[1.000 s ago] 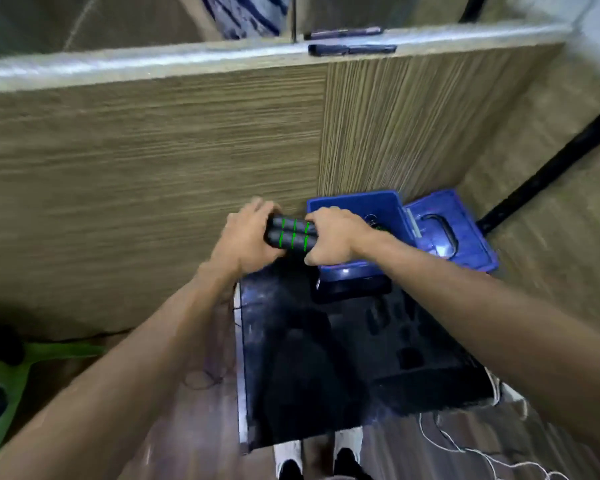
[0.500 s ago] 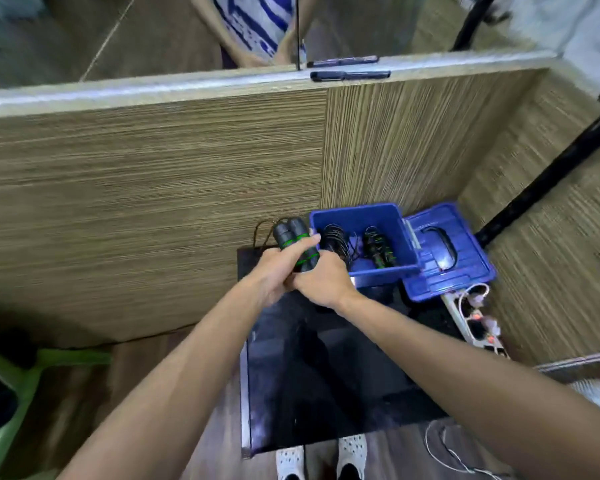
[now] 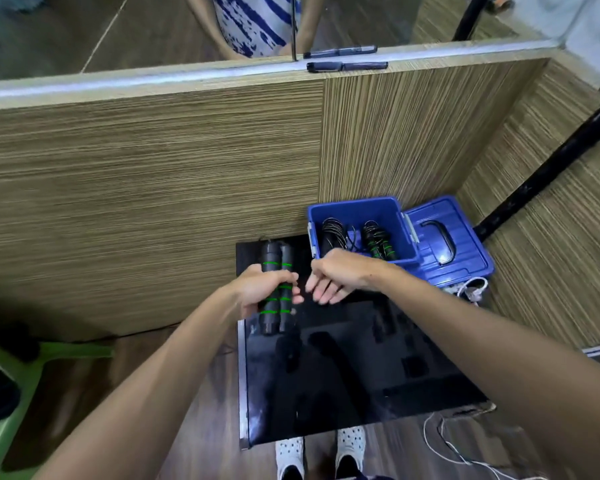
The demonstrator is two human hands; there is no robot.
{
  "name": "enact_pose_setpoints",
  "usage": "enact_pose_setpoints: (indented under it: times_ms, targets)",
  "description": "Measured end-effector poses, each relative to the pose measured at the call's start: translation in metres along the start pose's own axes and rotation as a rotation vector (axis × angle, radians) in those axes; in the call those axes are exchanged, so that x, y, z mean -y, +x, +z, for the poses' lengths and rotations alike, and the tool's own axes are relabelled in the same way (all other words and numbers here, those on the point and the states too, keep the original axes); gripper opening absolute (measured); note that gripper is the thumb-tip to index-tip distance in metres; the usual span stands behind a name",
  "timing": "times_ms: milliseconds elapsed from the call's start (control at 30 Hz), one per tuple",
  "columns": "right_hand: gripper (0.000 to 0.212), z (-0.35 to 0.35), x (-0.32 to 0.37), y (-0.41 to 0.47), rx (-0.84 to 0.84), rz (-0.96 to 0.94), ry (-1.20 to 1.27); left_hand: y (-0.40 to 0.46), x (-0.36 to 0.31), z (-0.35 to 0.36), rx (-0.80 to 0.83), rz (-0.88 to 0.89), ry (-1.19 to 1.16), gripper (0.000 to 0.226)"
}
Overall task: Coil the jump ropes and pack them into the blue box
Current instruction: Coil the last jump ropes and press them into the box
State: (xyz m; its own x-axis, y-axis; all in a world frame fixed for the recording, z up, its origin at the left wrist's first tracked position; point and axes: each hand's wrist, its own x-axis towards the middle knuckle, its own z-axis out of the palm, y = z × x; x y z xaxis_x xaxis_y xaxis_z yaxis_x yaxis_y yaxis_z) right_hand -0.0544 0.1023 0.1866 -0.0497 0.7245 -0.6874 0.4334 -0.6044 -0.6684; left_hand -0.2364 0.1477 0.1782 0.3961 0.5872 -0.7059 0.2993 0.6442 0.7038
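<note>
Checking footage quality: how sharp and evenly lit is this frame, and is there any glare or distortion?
Head view: the hands and blue box are fairly sharp, the forearms soft at the edges; the glossy black table mirrors dark shapes; the wide lens bows the wooden partition; lighting is even, with soft shadows.

Both bare forearms reach forward from the lower corners and converge just short of the blue box (image 3: 354, 211). The left hand (image 3: 262, 289), to the left of the box, curls its fingers round the paired jump rope handles (image 3: 276, 268), gripping them at mid-length. The right hand (image 3: 333, 277), just in front of the box, holds nothing, palm turned toward the left hand with fingers relaxed and loosely extended.
</note>
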Motion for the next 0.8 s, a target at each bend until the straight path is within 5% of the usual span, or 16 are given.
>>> enact_pose_setpoints:
  times_ms: [100, 200, 300, 400, 800]
  targets:
    - [0.053, -0.009, 0.003, 0.009, -0.268, -0.317, -0.311, -0.019, 0.000, -0.003, 0.165, -0.101, 0.161, 0.006]
    - [0.084, -0.008, 0.012, 0.012, -0.224, -0.587, -0.688, -0.031, -0.003, -0.008, 0.294, -0.168, 0.341, 0.007]
    - [0.057, -0.005, 0.012, 0.020, -0.145, -0.648, -0.898, -0.040, -0.012, -0.017, 0.361, -0.206, 0.446, 0.007]
    - [0.008, 0.003, 0.003, 0.023, -0.121, -0.685, -0.878, -0.047, -0.018, -0.026, 0.393, -0.225, 0.476, 0.009]
    - [0.024, -0.015, 0.013, -0.007, -0.084, -0.528, -0.495, -0.059, -0.019, -0.050, 0.484, -0.269, 0.459, 0.012]
